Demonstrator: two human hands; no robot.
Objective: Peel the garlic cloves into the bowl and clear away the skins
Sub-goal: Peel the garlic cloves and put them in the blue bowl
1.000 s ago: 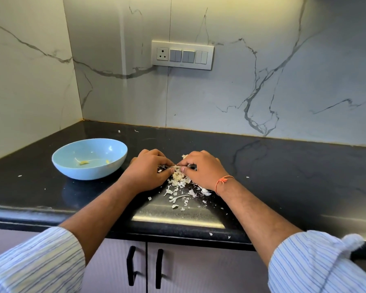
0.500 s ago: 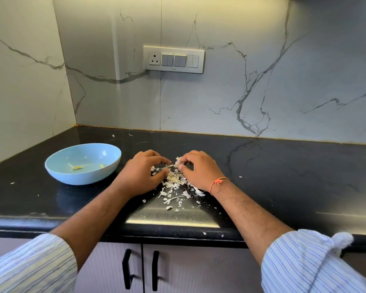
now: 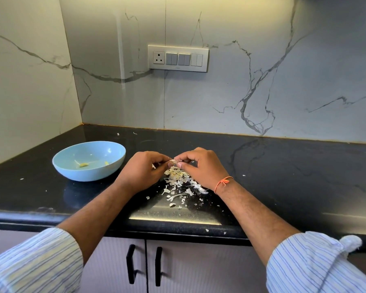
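clove pinched, maybe half-peeled | skins heaped | blue bowl left

Both forearms fwd, left hand & right hand curled, fingertips meeting.

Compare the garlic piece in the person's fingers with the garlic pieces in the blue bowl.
The garlic piece in the fingers looks whitish and is pinched by both the left hand and the right hand above the skins. The pieces in the bowl look yellowish and lie loose. All are small.
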